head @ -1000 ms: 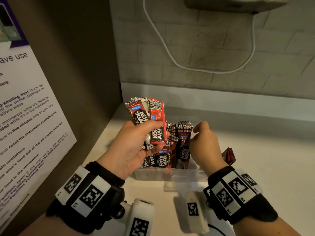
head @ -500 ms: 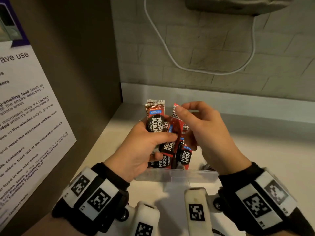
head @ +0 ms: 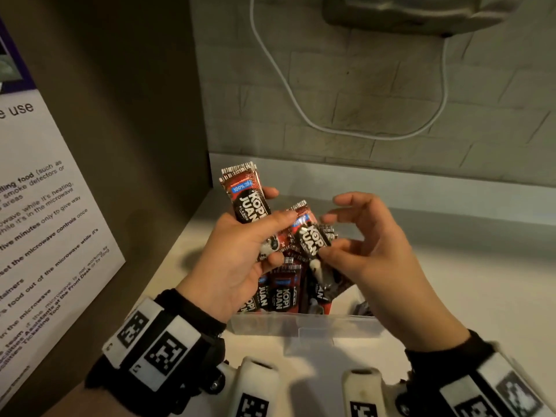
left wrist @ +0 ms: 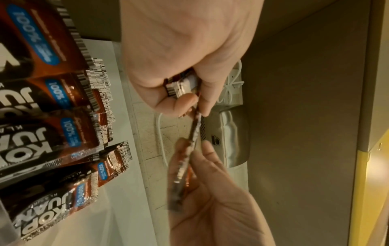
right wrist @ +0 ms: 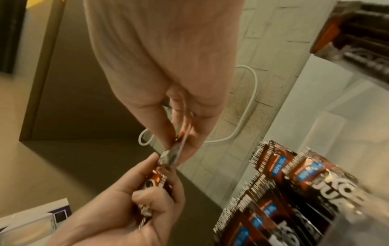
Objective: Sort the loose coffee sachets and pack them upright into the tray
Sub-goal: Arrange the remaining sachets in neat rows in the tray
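My left hand [head: 270, 224] grips a small bundle of red-and-black coffee sachets [head: 245, 195] above the tray's left end. My right hand [head: 329, 236] pinches one tilted sachet [head: 313, 242] between thumb and fingers, right beside that bundle. In the left wrist view this sachet [left wrist: 185, 159] shows edge-on, running from my left hand [left wrist: 185, 93] down to my right hand [left wrist: 195, 166]. The clear plastic tray [head: 301, 325] stands below with several sachets [head: 282, 293] upright inside. The right wrist view shows my right hand [right wrist: 181, 134] and the tray's sachets [right wrist: 294, 191].
The tray sits on a white counter [head: 451, 281] in a corner. A brown side panel with a printed notice [head: 45, 221] is at the left. A white cable [head: 301, 109] hangs on the brick wall under an appliance [head: 421, 13]. Dark loose sachets [head: 364, 308] lie right of the tray.
My right hand rose from the tray to the left hand's bundle and now pinches one sachet beside it. My left hand kept hold of its sachets and shifted slightly.
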The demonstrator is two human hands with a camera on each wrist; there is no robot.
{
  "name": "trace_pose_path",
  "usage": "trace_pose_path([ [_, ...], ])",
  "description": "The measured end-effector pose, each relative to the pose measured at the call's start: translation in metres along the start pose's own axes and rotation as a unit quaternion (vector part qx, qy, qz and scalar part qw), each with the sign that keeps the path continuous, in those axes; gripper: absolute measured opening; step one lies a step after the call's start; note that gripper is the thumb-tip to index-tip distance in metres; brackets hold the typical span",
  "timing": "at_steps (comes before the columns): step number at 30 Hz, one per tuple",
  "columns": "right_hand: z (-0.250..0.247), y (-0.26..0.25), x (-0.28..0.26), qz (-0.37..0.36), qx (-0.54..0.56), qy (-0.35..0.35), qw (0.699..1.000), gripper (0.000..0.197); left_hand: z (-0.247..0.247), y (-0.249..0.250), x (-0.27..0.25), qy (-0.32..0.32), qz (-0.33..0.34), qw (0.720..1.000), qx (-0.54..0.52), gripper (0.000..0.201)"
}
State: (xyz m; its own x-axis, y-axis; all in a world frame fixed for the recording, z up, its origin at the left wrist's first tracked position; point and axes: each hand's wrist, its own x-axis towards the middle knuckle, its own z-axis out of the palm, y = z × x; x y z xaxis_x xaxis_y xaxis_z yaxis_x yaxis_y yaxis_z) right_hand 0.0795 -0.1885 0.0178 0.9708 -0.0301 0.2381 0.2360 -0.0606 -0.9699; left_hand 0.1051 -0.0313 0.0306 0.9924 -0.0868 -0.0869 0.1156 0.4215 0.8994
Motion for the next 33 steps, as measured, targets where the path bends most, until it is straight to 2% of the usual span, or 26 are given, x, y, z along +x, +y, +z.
trace_pose_path([
  [2,0.003,0.006,0.0,0.015,-0.013,0.009,1.0,0.05,0.002,-0.002,0.001,-0.002,0.006,1.0,0.012,0.029],
  [6,0.008,0.019,0.001,0.011,-0.122,0.026,0.992,0.025,0.006,-0.008,-0.001,-0.02,0.014,0.999,0.049,0.029],
  [12,-0.004,0.039,0.008,0.025,-0.231,0.128,0.964,0.026,0.004,-0.01,0.003,0.007,0.015,0.999,0.046,0.021],
  [16,-0.008,0.046,0.009,0.078,-0.347,0.086,0.931,0.02,0.005,-0.009,0.005,0.025,-0.002,0.999,0.042,0.007],
  [19,-0.004,0.049,0.008,0.134,-0.353,0.055,0.924,0.011,0.007,-0.009,0.005,0.028,-0.016,0.999,0.035,0.011],
  [22,0.0,0.052,0.007,0.147,-0.38,0.033,0.913,0.008,0.008,-0.01,0.005,0.032,-0.015,0.999,0.04,0.014],
  [28,0.004,0.056,0.007,0.159,-0.446,0.026,0.88,0.015,0.009,-0.01,0.004,0.031,-0.029,0.998,0.052,0.017],
  [33,0.009,0.055,0.004,0.168,-0.433,0.028,0.885,0.038,0.01,-0.009,0.002,0.019,-0.043,0.997,0.058,0.019],
])
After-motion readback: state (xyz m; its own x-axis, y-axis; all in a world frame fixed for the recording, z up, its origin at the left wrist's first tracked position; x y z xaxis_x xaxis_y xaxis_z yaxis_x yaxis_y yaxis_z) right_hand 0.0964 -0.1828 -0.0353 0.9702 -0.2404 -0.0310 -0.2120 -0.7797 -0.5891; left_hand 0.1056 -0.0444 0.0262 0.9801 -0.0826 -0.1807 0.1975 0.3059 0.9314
